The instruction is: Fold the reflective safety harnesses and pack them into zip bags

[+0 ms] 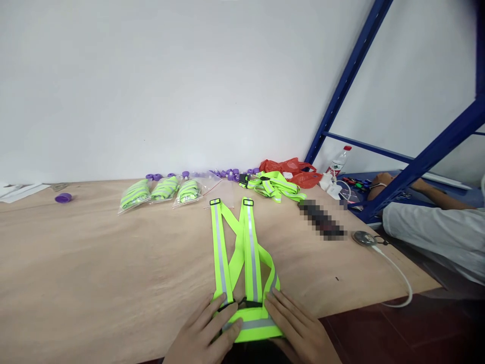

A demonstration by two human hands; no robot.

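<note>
A neon yellow-green reflective harness vest (253,263) with grey stripes lies on the wooden table in front of me. Its two shoulder straps point away from me, each with a black slider at the far end. My left hand (208,328) rests on the near left corner by a black buckle, fingers stretched out over the straps. At the right end of the waist strap, my right hand (301,326) lies with extended fingers on the webbing; its thumb is partly hidden below the near edge.
Clear bags of folded vests (162,189) stand along the back. Loose green straps (278,187), a red plastic bag (290,167) and purple rolls (233,174) lie near the wall. A round cabled device (364,238) sits right. Beyond the blue frame (386,151) is another person (432,232).
</note>
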